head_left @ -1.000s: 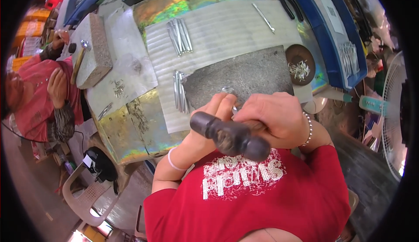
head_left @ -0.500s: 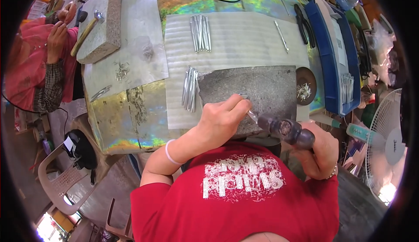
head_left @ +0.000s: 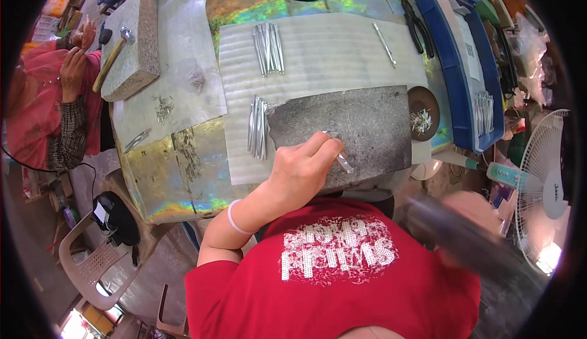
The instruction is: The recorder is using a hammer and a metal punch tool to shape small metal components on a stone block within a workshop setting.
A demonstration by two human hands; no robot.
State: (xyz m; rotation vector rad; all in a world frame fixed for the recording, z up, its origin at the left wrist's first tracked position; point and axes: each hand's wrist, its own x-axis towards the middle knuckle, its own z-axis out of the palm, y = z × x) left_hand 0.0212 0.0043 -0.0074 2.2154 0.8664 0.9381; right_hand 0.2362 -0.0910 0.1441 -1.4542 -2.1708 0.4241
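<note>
Seemingly mid-hammering, a person in a red shirt works at a table. The left hand point(head_left: 302, 171) has its thumb and fingers pinched on a small silver strip point(head_left: 345, 163), one end sticking out below the fingertips over a dark slab point(head_left: 367, 119). To the right, off the slab, the right hand point(head_left: 474, 212) and a dark hammer point(head_left: 452, 232) are smeared by motion; the hammer is aloft, so that hand appears closed on it, though its fingers are lost in the blur. The step looks like beating the strip into shape, between blows. The next move would call for a steady pinch, the strip backed by the slab, and a blow aimed clear of the fingertips. Just left of the slab lie silver rods point(head_left: 258, 128); beside its right edge, a brown bowl point(head_left: 423, 96) holds small silver bits point(head_left: 421, 120).
</note>
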